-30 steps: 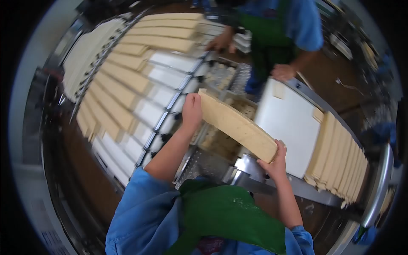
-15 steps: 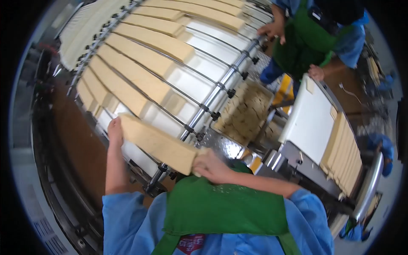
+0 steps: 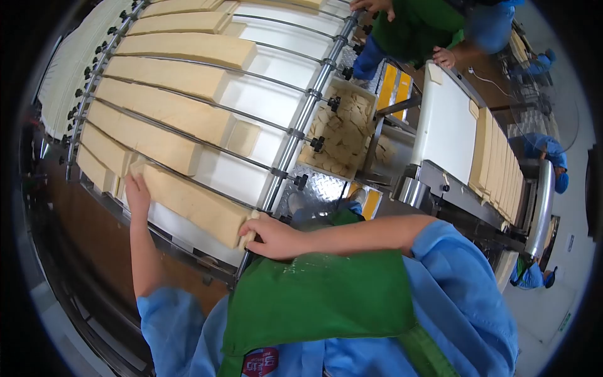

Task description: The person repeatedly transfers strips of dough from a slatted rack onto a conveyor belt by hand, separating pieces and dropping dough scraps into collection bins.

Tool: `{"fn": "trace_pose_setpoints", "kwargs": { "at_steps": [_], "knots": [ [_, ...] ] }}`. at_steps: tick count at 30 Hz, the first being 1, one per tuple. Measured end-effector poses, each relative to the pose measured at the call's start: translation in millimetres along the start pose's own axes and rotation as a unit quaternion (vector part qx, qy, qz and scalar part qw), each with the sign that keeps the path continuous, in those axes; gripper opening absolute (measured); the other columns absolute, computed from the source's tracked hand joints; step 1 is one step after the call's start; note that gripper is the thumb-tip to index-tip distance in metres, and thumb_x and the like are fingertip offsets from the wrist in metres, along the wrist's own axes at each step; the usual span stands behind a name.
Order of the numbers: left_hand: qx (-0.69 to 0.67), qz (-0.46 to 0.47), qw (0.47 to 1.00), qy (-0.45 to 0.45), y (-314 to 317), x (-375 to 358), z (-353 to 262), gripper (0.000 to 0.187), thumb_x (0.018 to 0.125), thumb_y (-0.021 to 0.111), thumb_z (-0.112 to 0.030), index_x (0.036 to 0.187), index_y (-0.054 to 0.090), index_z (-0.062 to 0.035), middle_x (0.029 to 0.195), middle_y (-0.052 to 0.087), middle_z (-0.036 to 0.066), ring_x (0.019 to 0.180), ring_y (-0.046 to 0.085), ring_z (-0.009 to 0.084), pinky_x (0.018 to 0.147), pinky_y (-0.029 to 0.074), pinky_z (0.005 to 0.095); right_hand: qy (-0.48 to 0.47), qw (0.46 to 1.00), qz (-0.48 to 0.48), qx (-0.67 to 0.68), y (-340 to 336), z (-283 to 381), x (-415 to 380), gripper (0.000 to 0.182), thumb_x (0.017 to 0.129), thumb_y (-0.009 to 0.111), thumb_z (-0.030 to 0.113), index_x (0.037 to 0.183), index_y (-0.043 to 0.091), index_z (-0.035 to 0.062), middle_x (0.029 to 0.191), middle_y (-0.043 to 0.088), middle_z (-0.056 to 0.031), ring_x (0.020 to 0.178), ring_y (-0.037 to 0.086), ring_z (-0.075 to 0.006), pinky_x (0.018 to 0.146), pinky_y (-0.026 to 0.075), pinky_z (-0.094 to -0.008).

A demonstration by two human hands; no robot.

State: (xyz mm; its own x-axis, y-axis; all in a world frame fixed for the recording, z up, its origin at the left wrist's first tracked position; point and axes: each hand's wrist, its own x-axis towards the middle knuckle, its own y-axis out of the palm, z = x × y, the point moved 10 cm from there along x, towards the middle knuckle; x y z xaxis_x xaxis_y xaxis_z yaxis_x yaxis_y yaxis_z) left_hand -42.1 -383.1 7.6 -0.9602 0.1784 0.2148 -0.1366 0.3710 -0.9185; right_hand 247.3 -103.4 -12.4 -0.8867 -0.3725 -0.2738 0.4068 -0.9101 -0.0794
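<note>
A long pale yellow slab, apparently dough [image 3: 195,204], lies across the near end of the white conveyor belt [image 3: 173,227]. My left hand [image 3: 137,193] is closed around its far left end. At the right end, my right hand [image 3: 275,235] has its fingers curled around a small pale piece [image 3: 250,229] pressed against the slab. What lies under the right palm is hidden. More pale slabs [image 3: 160,119] rest side by side further up the belt, between thin metal guide rods [image 3: 270,94].
A bin of broken pale scraps [image 3: 339,132] stands right of the belt. Beyond it, a second white conveyor [image 3: 446,125] carries a row of slabs [image 3: 499,166]. A co-worker in a green apron [image 3: 414,28] stands at the top, one hand at the rail [image 3: 320,78].
The slab has moved left and lower onto the belt, between the guide rod and the belt's near edge. Both my hands have moved left with it. The view has turned.
</note>
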Motion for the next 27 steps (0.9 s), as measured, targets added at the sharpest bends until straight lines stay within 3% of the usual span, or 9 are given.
{"fn": "trace_pose_setpoints", "kwargs": {
  "at_steps": [4,8,11,13,17,19,21,24,27],
  "knots": [
    [0.063,-0.150,0.986,-0.029,-32,-5,24,0.038,0.100,0.045,-0.025,0.115,0.048,0.0094,0.105,0.056,0.030,0.094,0.057,0.0395,0.084,0.045,0.0417,-0.034,0.999,-0.031,0.011,21,-15,54,0.039,0.084,0.057,0.018,0.122,0.053,0.0083,0.109,0.047,-0.0190,0.096,0.054,-0.0335,0.087,0.045,-0.0386],
    [-0.134,-0.223,0.963,-0.070,-63,-29,-33,0.039,0.101,0.044,-0.027,0.119,0.047,0.0081,0.112,0.054,0.020,0.098,0.057,0.0280,0.090,0.045,0.0372,-0.040,0.998,0.015,0.053,19,-3,79,0.042,0.085,0.055,0.019,0.125,0.054,0.0051,0.103,0.048,-0.0151,0.090,0.055,-0.0278,0.084,0.046,-0.0349],
    [-0.466,-0.124,0.867,-0.129,-22,-42,-51,0.032,0.101,0.042,-0.022,0.120,0.047,0.0035,0.112,0.055,0.016,0.095,0.059,0.0244,0.080,0.050,0.0360,-0.049,0.988,0.020,0.146,-11,3,57,0.033,0.087,0.060,0.022,0.115,0.061,0.0046,0.092,0.058,-0.0091,0.073,0.057,-0.0192,0.068,0.049,-0.0316],
    [-0.551,-0.017,0.813,-0.188,-3,-67,-131,0.026,0.102,0.041,-0.019,0.120,0.046,-0.0014,0.109,0.057,0.012,0.093,0.061,0.0205,0.068,0.054,0.0346,-0.051,0.960,0.009,0.276,-46,-4,18,0.028,0.087,0.063,0.024,0.108,0.065,0.0053,0.076,0.065,-0.0056,0.057,0.057,-0.0150,0.056,0.048,-0.0288],
    [-0.635,0.250,0.716,-0.146,55,-122,-260,0.029,0.101,0.041,-0.023,0.123,0.046,-0.0038,0.107,0.061,0.011,0.089,0.064,0.0202,0.061,0.056,0.0340,0.054,0.967,-0.084,0.236,-130,-64,-74,0.025,0.092,0.061,0.025,0.105,0.067,0.0049,0.077,0.064,-0.0011,0.060,0.055,-0.0085,0.053,0.046,-0.0235],
    [-0.610,0.299,0.716,-0.160,85,-148,-316,0.031,0.101,0.042,-0.023,0.124,0.045,-0.0033,0.108,0.061,0.012,0.090,0.064,0.0208,0.063,0.056,0.0341,0.071,0.945,-0.168,0.270,-161,-116,-112,0.025,0.092,0.061,0.024,0.107,0.066,0.0051,0.085,0.065,-0.0014,0.068,0.056,-0.0083,0.060,0.048,-0.0239],
    [-0.637,0.379,0.633,-0.224,116,-180,-377,0.031,0.101,0.043,-0.020,0.126,0.044,-0.0022,0.111,0.060,0.012,0.093,0.063,0.0215,0.068,0.056,0.0349,0.051,0.920,-0.244,0.303,-187,-141,-149,0.027,0.093,0.060,0.023,0.112,0.063,0.0048,0.096,0.064,-0.0025,0.082,0.059,-0.0088,0.073,0.049,-0.0249],
    [-0.620,0.403,0.636,-0.221,159,-197,-442,0.033,0.099,0.046,-0.013,0.129,0.040,0.0001,0.122,0.054,0.013,0.107,0.057,0.0221,0.090,0.051,0.0351,0.044,0.895,-0.318,0.310,-208,-169,-203,0.027,0.093,0.061,0.016,0.117,0.060,0.0040,0.106,0.063,-0.0043,0.095,0.059,-0.0106,0.084,0.048,-0.0262],
    [-0.587,0.324,0.718,-0.190,209,-183,-465,0.042,0.095,0.054,-0.007,0.131,0.035,0.0013,0.122,0.052,0.016,0.111,0.054,0.0228,0.096,0.048,0.0347,0.020,0.874,-0.378,0.306,-232,-172,-268,0.023,0.092,0.060,0.010,0.114,0.061,0.0016,0.105,0.065,-0.0054,0.092,0.061,-0.0113,0.083,0.049,-0.0258]
  ]
}}
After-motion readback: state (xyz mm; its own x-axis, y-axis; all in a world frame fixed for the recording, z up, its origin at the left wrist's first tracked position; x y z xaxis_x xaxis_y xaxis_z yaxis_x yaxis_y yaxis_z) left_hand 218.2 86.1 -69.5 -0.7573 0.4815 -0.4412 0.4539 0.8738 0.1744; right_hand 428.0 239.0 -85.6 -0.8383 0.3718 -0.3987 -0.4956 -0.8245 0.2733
